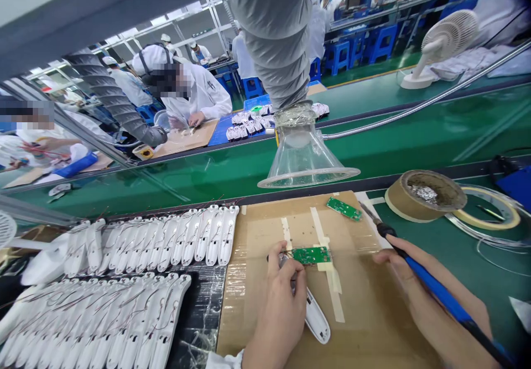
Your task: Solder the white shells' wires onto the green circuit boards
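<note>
My right hand (440, 302) grips a soldering iron (433, 281) by its blue and black handle, its metal tip pointing up and left near a loose green circuit board (344, 208). My left hand (277, 302) is closed around one end of a white plastic housing (317, 318), with fingertips at dark thin wires. Just right of those fingertips a second green circuit board (310, 255) lies on masking tape on the cardboard sheet (365, 313). Whether the wires are joined to this board is too small to tell. My palm and fingers cover the housing's upper part.
Rows of white housings (136, 308) with wires lie at left. A clear fume hood (309, 161) hangs over the back edge. At right are a brown tape roll (404, 195) with crumpled metal inside and coiled wire (489, 211). Co-workers (203, 95) sit beyond the green partition.
</note>
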{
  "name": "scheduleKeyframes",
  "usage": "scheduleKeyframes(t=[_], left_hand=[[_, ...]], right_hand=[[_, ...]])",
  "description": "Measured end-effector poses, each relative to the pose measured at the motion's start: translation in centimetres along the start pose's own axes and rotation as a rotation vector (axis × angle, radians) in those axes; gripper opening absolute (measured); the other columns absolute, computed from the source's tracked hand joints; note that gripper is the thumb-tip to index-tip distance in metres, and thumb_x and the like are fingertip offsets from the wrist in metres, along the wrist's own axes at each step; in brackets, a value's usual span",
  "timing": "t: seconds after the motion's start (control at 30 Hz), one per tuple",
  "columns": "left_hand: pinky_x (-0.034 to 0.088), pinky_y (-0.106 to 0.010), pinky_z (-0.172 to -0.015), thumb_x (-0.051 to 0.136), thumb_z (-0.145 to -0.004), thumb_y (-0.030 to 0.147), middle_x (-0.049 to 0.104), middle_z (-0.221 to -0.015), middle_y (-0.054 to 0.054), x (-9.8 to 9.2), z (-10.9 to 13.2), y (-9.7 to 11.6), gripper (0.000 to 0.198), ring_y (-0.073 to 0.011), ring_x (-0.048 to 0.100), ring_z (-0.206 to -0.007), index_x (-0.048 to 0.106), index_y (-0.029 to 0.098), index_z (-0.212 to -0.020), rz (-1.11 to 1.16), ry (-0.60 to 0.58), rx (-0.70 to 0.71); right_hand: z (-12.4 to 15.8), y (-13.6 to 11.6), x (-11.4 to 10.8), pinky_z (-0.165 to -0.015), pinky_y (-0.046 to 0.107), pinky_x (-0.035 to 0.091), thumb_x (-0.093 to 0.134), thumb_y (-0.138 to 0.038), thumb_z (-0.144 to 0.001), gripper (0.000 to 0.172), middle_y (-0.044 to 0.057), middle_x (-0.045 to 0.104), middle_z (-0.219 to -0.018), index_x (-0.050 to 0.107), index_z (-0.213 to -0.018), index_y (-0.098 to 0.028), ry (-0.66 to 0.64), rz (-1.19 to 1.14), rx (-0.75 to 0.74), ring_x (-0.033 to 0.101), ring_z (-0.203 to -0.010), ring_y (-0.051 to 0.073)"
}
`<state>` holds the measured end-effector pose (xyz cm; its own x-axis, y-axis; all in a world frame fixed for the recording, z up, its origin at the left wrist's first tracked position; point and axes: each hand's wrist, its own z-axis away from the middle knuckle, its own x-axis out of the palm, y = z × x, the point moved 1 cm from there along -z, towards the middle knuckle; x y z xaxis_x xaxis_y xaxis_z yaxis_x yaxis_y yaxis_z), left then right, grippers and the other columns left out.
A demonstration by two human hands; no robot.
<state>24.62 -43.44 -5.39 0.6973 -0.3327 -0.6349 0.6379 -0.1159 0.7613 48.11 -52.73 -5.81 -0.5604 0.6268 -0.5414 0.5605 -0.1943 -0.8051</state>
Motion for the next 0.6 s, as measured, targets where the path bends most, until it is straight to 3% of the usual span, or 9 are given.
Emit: scheduleKeyframes(t=[0.17, 0.3, 0.4, 0.5, 0.6], left_hand=[[0.06, -0.037, -0.082, 0.048, -0.102, 0.026, 0.049, -0.157, -0.011, -1.4, -0.6, 1.3, 0.028, -0.0309, 0.063, -0.131, 0.071, 0.024, -0.086, 0.047, 0.034, -0.006], [0.061, -0.037, -0.082, 0.053, -0.099, 0.024, 0.053, -0.152, -0.012, -3.4, -2.4, 1.9, 0.025, -0.0311, 0.064, -0.131, 0.072, 0.024, -0.084, 0.063, 0.054, 0.019], [0.059, -0.045, -0.098, 0.058, -0.097, 0.019, 0.056, -0.146, -0.014, -5.1, -6.2, 2.2, 0.021, -0.0316, 0.064, -0.131, 0.073, 0.022, -0.083, 0.035, 0.149, 0.046], [0.055, -0.049, -0.109, 0.061, -0.093, 0.011, 0.058, -0.14, -0.017, -7.3, -11.6, 2.7, 0.017, -0.0325, 0.063, -0.133, 0.072, 0.018, -0.082, 0.008, 0.334, 0.041], [0.06, -0.043, -0.1, 0.061, -0.097, 0.014, 0.051, -0.15, -0.021, -9.7, -15.4, 3.1, 0.022, -0.0261, 0.07, -0.115, 0.071, 0.017, -0.115, -0.009, 0.451, 0.046]], right_hand=[[-5.0, 1.2, 0.8, -0.096, 0.037, 0.063, 0.054, -0.054, -0.109, 0.033, -0.001, 0.079, -0.121, 0.071, -0.129, -0.035, -0.107, 0.002, -0.134, 0.075, -0.115, 0.028], [-7.9, 1.0, 2.4, -0.103, 0.05, 0.059, 0.056, -0.05, -0.104, 0.039, 0.007, 0.072, -0.136, 0.065, -0.136, -0.029, -0.172, 0.033, -0.241, 0.069, -0.125, 0.035], [-8.6, 1.0, 3.5, -0.098, 0.055, 0.061, 0.055, -0.049, -0.102, 0.039, 0.011, 0.073, -0.133, 0.065, -0.133, -0.027, -0.201, 0.048, -0.302, 0.07, -0.123, 0.039], [-8.5, 1.9, 4.8, -0.094, 0.056, 0.062, 0.053, -0.051, -0.104, 0.038, 0.011, 0.073, -0.131, 0.064, -0.132, -0.029, -0.172, 0.046, -0.333, 0.071, -0.118, 0.039], [-8.4, 3.4, 6.9, -0.091, 0.052, 0.064, 0.039, -0.056, -0.109, 0.041, 0.013, 0.073, -0.123, 0.063, -0.13, -0.029, -0.084, 0.01, -0.339, 0.073, -0.113, 0.036]])
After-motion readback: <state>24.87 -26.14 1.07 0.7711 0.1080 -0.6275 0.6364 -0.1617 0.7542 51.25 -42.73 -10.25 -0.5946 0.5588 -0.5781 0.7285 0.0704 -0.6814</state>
